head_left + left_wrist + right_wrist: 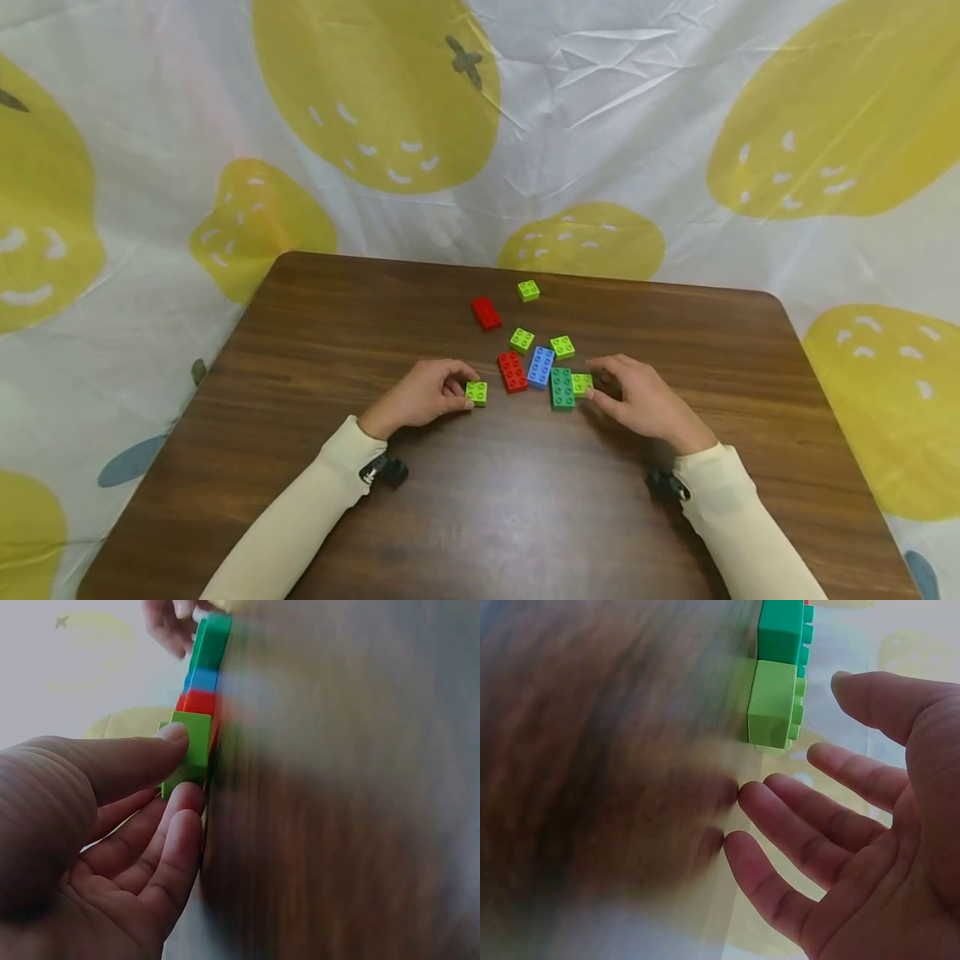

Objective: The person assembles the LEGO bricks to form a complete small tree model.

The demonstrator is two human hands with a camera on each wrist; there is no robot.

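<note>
At the left of the brick cluster, my left hand (pixel 423 394) pinches a small lime toy brick (pixel 476 393) low on the table. The left wrist view shows the thumb on one side of that lime brick (pixel 196 742) and fingertips under its other side. My right hand (pixel 645 400) is spread beside another lime brick (pixel 582 384), holding nothing. In the right wrist view, its fingers are apart from this lime brick (pixel 772 705), and two fingertips touch the table. A dark green brick (pixel 562 389) lies against the lime brick's left side.
Between the hands lie a red brick (pixel 512 372) and a blue brick (pixel 541 367). Two lime bricks (pixel 522 339) sit just behind them. Farther back are a flatter red piece (pixel 486 313) and another lime brick (pixel 528 290). A patterned cloth (pixel 420 225) hangs behind the wooden table (pixel 360 300).
</note>
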